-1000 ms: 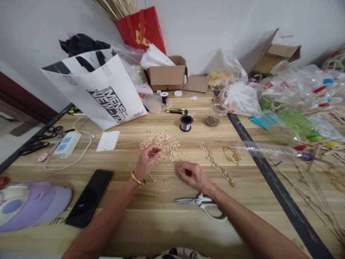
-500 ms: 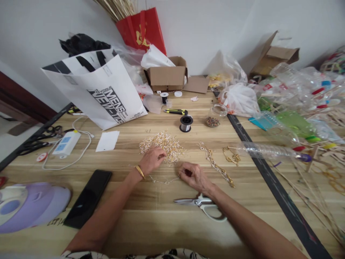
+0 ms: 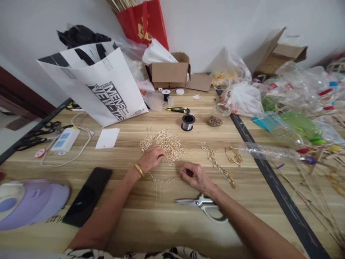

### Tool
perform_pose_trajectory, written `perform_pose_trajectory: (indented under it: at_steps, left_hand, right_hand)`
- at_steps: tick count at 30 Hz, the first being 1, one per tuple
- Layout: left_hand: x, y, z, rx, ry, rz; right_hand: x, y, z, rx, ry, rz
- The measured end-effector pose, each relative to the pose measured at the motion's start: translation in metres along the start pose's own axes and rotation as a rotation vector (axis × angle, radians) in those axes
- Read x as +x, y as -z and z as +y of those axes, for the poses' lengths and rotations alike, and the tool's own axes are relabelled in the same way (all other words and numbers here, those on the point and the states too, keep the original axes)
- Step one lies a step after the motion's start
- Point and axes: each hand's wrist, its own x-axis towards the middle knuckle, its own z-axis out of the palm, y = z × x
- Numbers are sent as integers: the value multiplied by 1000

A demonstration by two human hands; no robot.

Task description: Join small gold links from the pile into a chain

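My left hand (image 3: pixel 151 159), with a gold bangle (image 3: pixel 139 170) at the wrist, reaches over the near edge of a pile of small gold and clear beads (image 3: pixel 168 141). Its fingers are bunched together, and whatever they pinch is too small to make out. My right hand (image 3: pixel 196 177) is closed at the end of a thin beaded chain (image 3: pixel 167 181), which sags across the tabletop between both hands. White-handled scissors (image 3: pixel 201 202) lie just below my right hand. To its right rest a finished-looking strand of gold and clear beads (image 3: pixel 219 166) and a smaller gold chain (image 3: pixel 234 157).
Behind the pile stand a wire spool (image 3: pixel 188 123), a yellow-black utility knife (image 3: pixel 177 109) and a glass jar of beads (image 3: pixel 219 116). A black phone (image 3: pixel 87 198) and purple device (image 3: pixel 40 205) lie left. Plastic bottles (image 3: pixel 296 122) and sticks crowd the right.
My left hand's fingers have drawn closer together at the bead pile. My right hand keeps its hold on the chain. The view has shifted slightly.
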Motion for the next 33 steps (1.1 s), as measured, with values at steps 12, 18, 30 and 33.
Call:
perform_pose_trajectory:
  at_steps: [12,18,30,33]
  left_hand:
    - [-4,0,-13,-160,84,69]
    - [-4,-1,-14,-209,113,80]
    - [-4,-4,-17,-210,126,106]
    - [-3,-5,-17,-209,133,118]
  right_hand:
    - [0,0,-1,-4,-15,-10]
    - [0,1,0,-4,-23,-19]
    - [0,1,-1,3,-28,-17]
    - [0,1,-1,-1,-28,-17]
